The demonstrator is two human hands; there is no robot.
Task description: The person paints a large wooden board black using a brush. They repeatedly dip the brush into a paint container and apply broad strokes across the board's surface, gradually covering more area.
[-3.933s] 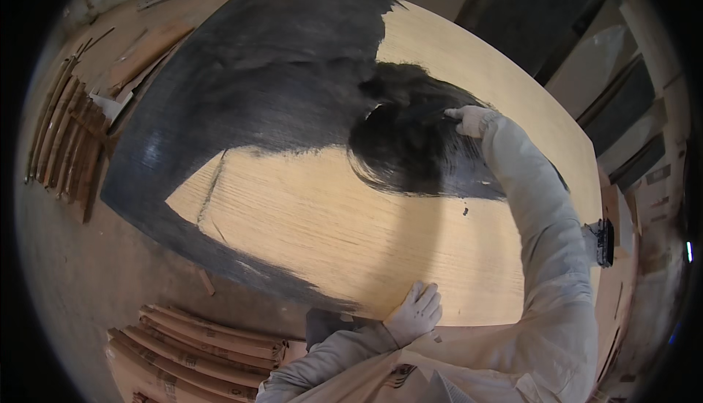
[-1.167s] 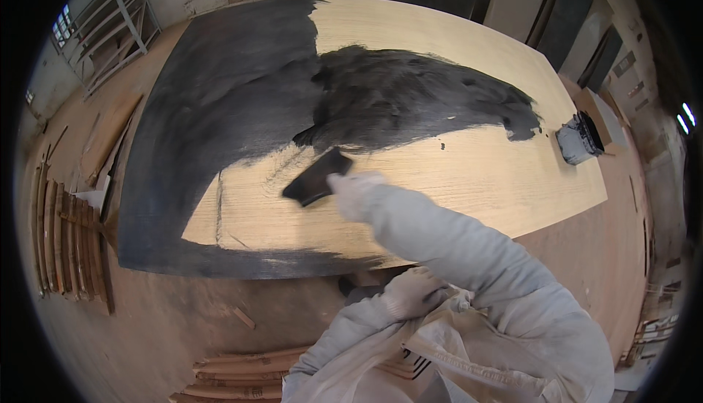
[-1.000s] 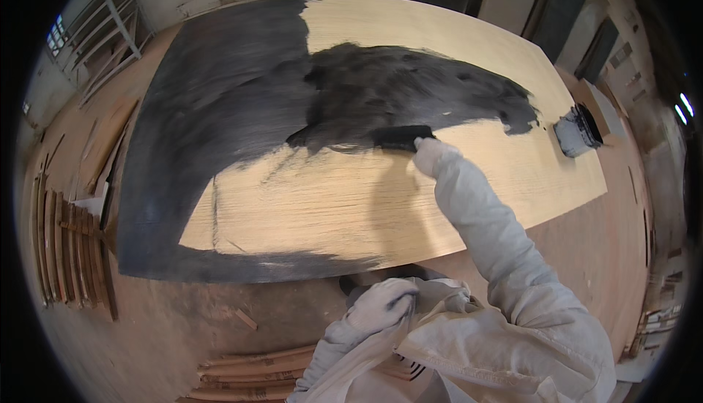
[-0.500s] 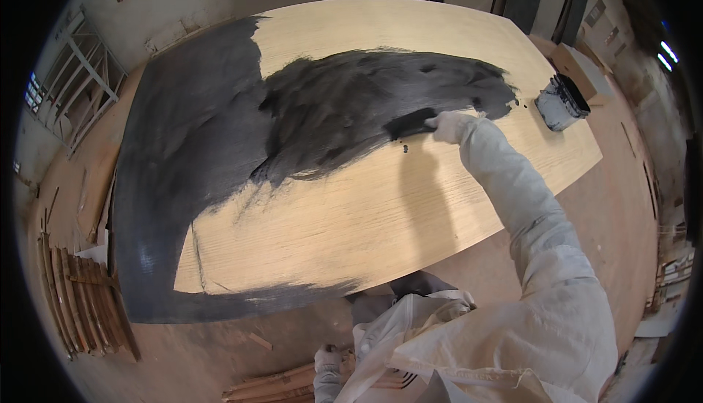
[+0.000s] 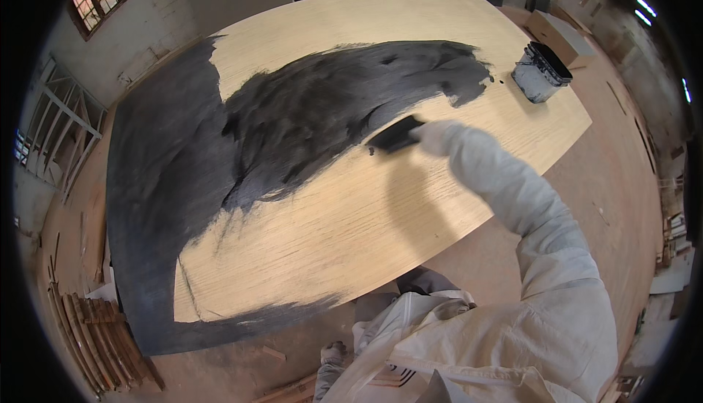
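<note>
A wide paintbrush (image 5: pixel 396 134), coated in black, is in my right hand (image 5: pixel 433 138), whose fingers are closed round its handle and a little blurred. The brush is tilted at the lower edge of the wet black patch (image 5: pixel 315 103); I cannot tell whether its bristles touch the surface. Under it lies a large board (image 5: pixel 315 234) with pale wood grain, its left side covered in dark grey-black paint. A few black drips sit beside the brush. My left hand (image 5: pixel 334 352) hangs low by my body, fingers curled, nothing seen in it.
A paint-smeared square bucket (image 5: pixel 540 73) stands on the board's far right corner. Behind it is a cardboard box (image 5: pixel 560 37). Wooden slats (image 5: pixel 102 341) lean at the lower left, and a pale metal frame (image 5: pixel 62 121) stands by the left wall.
The brush and my right hand have moved toward me, off the black patch's edge and over bare wood. My head view has shifted, so the board sits differently in it.
</note>
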